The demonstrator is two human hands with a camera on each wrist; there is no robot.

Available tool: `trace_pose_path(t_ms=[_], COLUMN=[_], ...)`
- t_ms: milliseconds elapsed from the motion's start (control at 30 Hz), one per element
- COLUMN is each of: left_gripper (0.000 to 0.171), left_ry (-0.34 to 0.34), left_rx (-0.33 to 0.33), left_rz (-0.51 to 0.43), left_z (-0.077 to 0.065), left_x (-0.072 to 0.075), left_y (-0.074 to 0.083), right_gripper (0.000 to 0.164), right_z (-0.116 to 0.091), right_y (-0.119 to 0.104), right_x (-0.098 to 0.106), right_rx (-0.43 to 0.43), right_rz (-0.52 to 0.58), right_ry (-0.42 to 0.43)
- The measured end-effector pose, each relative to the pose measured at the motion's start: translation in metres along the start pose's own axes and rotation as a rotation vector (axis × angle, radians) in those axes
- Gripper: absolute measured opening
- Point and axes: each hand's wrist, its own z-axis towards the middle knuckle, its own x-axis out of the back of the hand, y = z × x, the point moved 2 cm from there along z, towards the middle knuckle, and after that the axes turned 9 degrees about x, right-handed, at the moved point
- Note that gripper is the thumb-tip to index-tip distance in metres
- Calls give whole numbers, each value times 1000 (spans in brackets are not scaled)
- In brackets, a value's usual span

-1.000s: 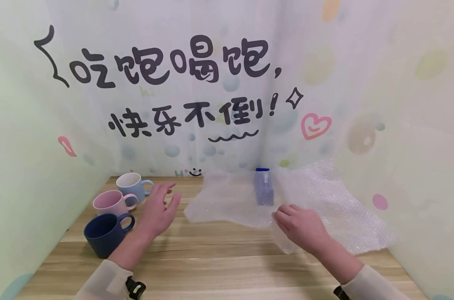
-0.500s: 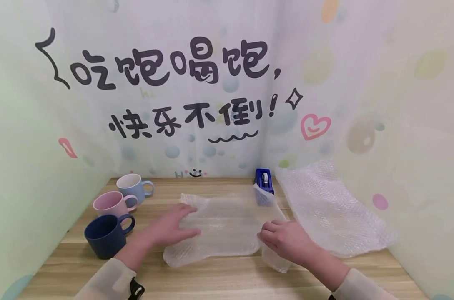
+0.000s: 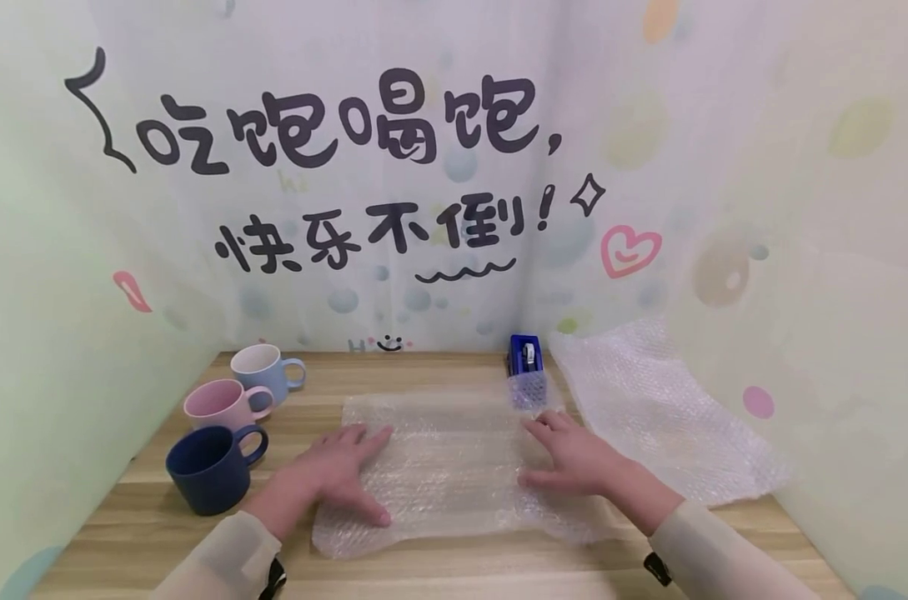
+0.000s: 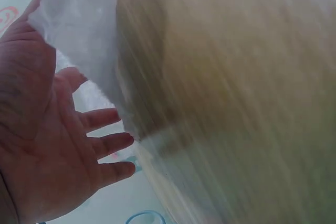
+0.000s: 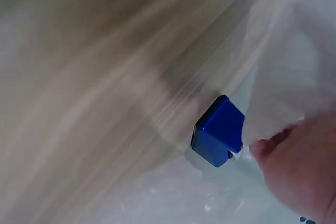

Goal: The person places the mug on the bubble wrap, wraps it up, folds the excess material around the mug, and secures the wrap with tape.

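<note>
A: Which vessels appear?
B: Three upright mugs in a row at the left: navy blue (image 3: 208, 479) nearest, pink (image 3: 217, 410) behind it, light blue (image 3: 275, 382) farthest. Handles point rightward.
A: Their contents?
B: Inner walls show navy, pink and white respectively; the floors cannot be made out.
A: And the bubble-wrap sheet (image 3: 446, 467)?
B: Over the wooden table (image 3: 423, 579), centred between the hands, right of the mugs. Its far right corner overlaps the view of a blue tape dispenser (image 3: 517, 357), whose lower part shows through.
A: State of the hands?
B: Left hand (image 3: 339, 471): fingers spread, at the sheet's left edge. Right hand (image 3: 579, 460): fingers extended, thumb apart, at the sheet's right part; blurred in its wrist view. Beyond it lies a second sheet (image 3: 671, 425).
</note>
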Motion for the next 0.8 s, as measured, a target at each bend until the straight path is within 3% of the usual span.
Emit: trace_pose_path(t_ms=[133,400,500,633,800], left_gripper=[133,137,144,147,147], left_ry=[-17,-67,-97,-127,-128], left_rx=[6,-13,-28,-37,-31], left_rz=[6,-14,25,56,61], left_z=[0,1,-2,-6,-7], left_x=[0,2,4,4,1], left_y=[-2,-5,-4,-2,-2], right_gripper=[117,145,149,149,152], right_z=[6,10,11,17,24], right_y=[8,8,7,5,3], right_x=[-4,-9,-8,-7,-8], right_rx=[-37,-184,-202,-152,-161], right_rz=[-69,81,94,6,-2], right_ry=[-97,-343,-385,-398,-418])
